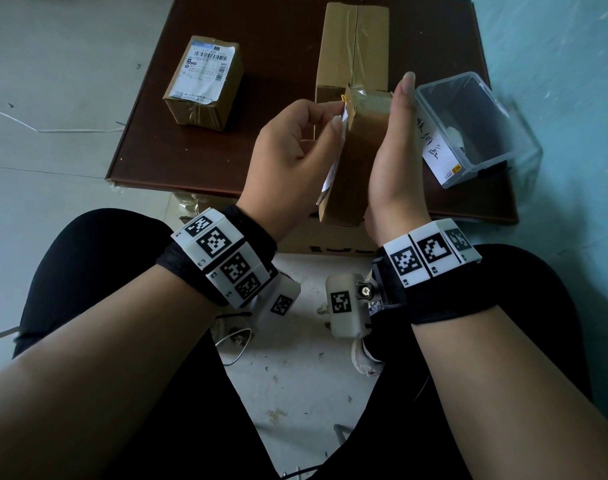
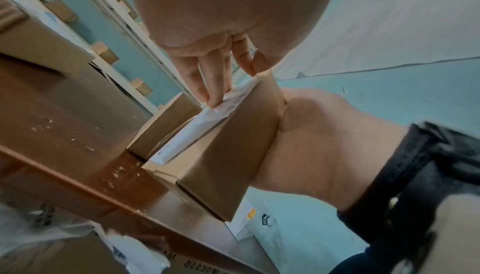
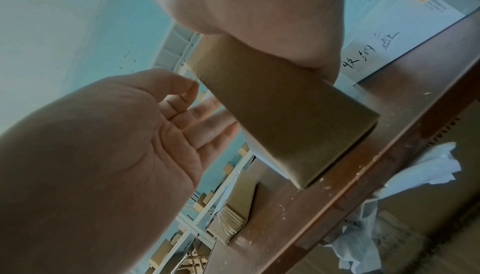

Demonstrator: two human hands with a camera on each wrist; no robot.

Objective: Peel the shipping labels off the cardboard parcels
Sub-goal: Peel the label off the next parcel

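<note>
Parcel [image 1: 354,161] upright at table edge [image 1: 178,183], right hand [image 1: 396,157] clasping it, left hand [image 1: 295,147] pinching label [image 1: 333,168] corner

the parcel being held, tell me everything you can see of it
The held parcel is a small brown cardboard box, glossy with clear tape, stood on end above the brown table's near edge. The right hand cups its right side; the left hand pinches the white shipping label on its left face, partly lifted near the top.
</note>
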